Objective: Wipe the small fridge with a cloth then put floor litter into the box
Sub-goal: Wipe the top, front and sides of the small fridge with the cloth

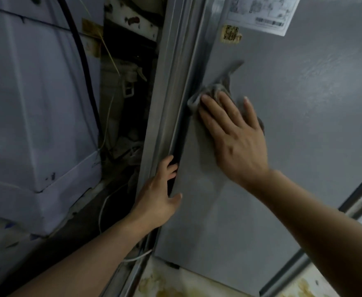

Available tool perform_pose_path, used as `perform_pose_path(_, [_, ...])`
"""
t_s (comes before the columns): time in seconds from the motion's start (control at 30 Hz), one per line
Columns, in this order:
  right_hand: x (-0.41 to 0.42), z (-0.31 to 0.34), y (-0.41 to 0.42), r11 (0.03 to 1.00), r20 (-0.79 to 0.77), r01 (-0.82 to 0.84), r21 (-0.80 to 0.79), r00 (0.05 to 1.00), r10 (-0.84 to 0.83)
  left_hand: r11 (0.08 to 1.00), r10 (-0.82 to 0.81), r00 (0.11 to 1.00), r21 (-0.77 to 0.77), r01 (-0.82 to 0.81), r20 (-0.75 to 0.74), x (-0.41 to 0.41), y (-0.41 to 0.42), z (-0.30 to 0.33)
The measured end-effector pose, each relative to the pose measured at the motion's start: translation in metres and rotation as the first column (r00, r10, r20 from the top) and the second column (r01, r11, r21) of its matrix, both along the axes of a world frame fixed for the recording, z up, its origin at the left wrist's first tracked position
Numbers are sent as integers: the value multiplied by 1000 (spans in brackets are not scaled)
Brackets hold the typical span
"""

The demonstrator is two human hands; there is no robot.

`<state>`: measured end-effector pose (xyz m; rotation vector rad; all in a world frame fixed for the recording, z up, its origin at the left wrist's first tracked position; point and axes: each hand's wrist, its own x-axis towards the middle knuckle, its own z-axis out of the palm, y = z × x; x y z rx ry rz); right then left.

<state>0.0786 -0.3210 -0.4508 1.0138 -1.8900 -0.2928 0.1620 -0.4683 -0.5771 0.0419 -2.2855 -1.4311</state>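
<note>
The small grey fridge (293, 129) fills the right half of the view. My right hand (235, 136) lies flat on its side panel, fingers spread, pressing a grey cloth (215, 91) against it near the door edge. The cloth bunches above my fingertips, and part of it is hidden under my palm. Lower down, my left hand (158, 196) grips the fridge's door edge (169, 116), with its fingers curled into the dark gap beside the rubber seal. No box is in view.
A white appliance (32, 125) stands to the left with a black hose (79, 61) running down it. The dark gap between holds cords and clutter (124, 116). A white label (261, 13) is stuck high on the fridge. The stained floor (175, 286) shows below.
</note>
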Motion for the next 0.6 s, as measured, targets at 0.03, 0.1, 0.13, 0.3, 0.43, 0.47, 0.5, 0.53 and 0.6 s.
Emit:
perform_pose_path(0.03, [0,-3,-6,1000,6,-3,-28,1000,3,1000,3,1000,18,-4,8,0,0,-4])
perform_pose_path(0.1, [0,-23,-10,1000,4,-18,-24,1000,18,999,-8,999,42,6,34,1,2,-13])
perform_pose_path(0.13, [0,-36,-12,999,-2,-35,22,999,35,999,-13,999,49,11,47,1,3,-19])
perform_pose_path(0.3, [0,-93,-16,938,-5,-10,345,1000,13,995,19,992,93,-31,123,8,4,-36])
perform_pose_path(0.43, [11,-125,-3,825,0,61,562,997,-74,998,60,983,4,-62,176,18,-1,-38])
perform_pose_path(0.47, [13,-122,0,823,-17,69,564,997,-72,998,61,983,-12,-60,175,20,-3,-36])
perform_pose_path(0.5, [15,-114,2,844,-32,67,531,998,-59,998,58,983,-26,-55,174,21,-5,-33])
perform_pose_path(0.53, [17,-103,4,884,-39,57,464,998,-44,998,53,984,-39,-47,172,22,-6,-30])
perform_pose_path(0.6, [15,-78,9,965,-61,38,260,998,-23,998,44,984,-59,-34,170,21,-4,-27])
